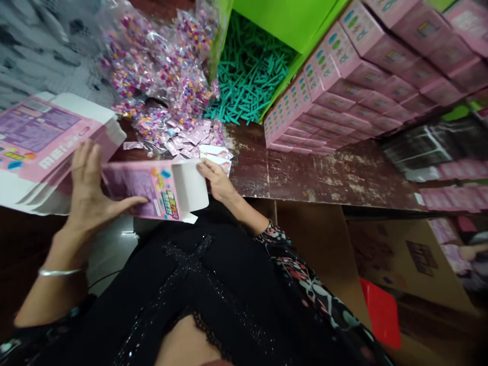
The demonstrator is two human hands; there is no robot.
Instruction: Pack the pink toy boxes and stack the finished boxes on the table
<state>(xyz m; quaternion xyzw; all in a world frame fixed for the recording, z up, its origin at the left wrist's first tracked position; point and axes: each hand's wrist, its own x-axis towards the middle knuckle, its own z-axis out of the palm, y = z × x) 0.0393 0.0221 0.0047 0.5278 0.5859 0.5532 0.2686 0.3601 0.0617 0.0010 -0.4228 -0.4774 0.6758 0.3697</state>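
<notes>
My left hand (89, 190) grips a pink carton (152, 190) by its left end, thumb across the printed face. The carton is held level over my lap, its white end flap open to the right. My right hand (217, 180) rests at that open end, fingers on the flap and next to small printed cards (217, 154) at the table edge. A stack of flat pink carton blanks (41, 142) lies just left of my left hand.
Clear bags of pink and purple small pieces (160, 76) are heaped on the worn brown table (305, 173). A green box (285, 20) spills teal sticks (247, 71). Rows of filled pink boxes (358, 76) stand right. A cardboard box (400, 254) and red item (381, 312) sit below.
</notes>
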